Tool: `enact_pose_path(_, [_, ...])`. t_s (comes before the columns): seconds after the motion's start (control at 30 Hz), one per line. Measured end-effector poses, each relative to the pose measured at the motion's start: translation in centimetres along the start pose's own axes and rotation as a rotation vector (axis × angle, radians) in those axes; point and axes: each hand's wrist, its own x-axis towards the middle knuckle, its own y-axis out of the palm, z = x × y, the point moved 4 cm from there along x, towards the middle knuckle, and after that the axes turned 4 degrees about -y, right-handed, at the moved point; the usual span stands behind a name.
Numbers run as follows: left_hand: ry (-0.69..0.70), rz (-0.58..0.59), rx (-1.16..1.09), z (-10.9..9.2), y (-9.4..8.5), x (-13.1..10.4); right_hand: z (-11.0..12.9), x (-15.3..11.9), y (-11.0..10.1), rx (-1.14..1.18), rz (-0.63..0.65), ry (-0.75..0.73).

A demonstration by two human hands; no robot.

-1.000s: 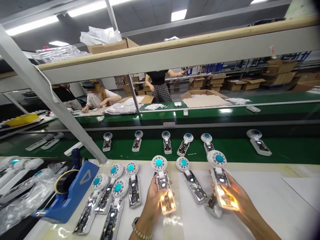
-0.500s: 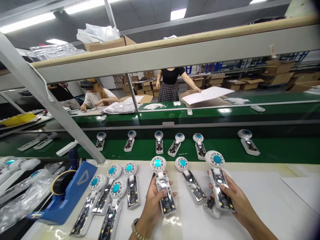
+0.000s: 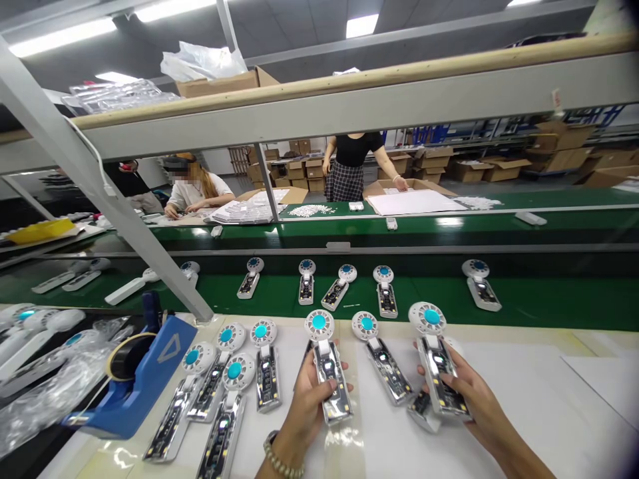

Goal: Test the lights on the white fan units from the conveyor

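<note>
My left hand [image 3: 310,398], with a beaded bracelet on its wrist, is closed around a white device [image 3: 332,386] with a round head, a blue disc and a clear-covered circuit body. My right hand [image 3: 466,386] grips a similar device [image 3: 440,372], thumb on its body. Beneath the right one, another device [image 3: 423,407] is partly hidden. Between my hands a device [image 3: 388,369] lies on the white work surface [image 3: 519,399]. Several more devices [image 3: 267,376] lie left of my left hand.
A blue tape dispenser [image 3: 144,379] stands at left, beside plastic-wrapped devices [image 3: 60,372]. Behind the work surface, a green conveyor [image 3: 429,293] carries several devices. A slanted metal post [image 3: 114,193] rises at left under a shelf beam [image 3: 309,113]. Two people work across the conveyor.
The devices on the conveyor have shifted left. Across the way, a person's white sheet has been lowered flat. My hands keep their grips, almost unmoved.
</note>
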Motion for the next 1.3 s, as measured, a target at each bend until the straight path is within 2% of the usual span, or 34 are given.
enact_pose_path(0.5, [0.006, 0.028, 0.049, -0.41, 0.05, -0.22, 0.03, -0.15, 0.19, -0.015, 0.032, -0.069])
enact_pose_path(1.0, [0.002, 0.001, 0.041, -0.65, -0.22, -0.40, -0.04, -0.45, 0.27, 0.026, 0.074, -0.040])
enact_pose_path(1.3, [0.003, -0.014, 0.021, -0.98, 0.22, -0.40, -0.14, -0.36, -0.15, 0.006, 0.058, -0.033])
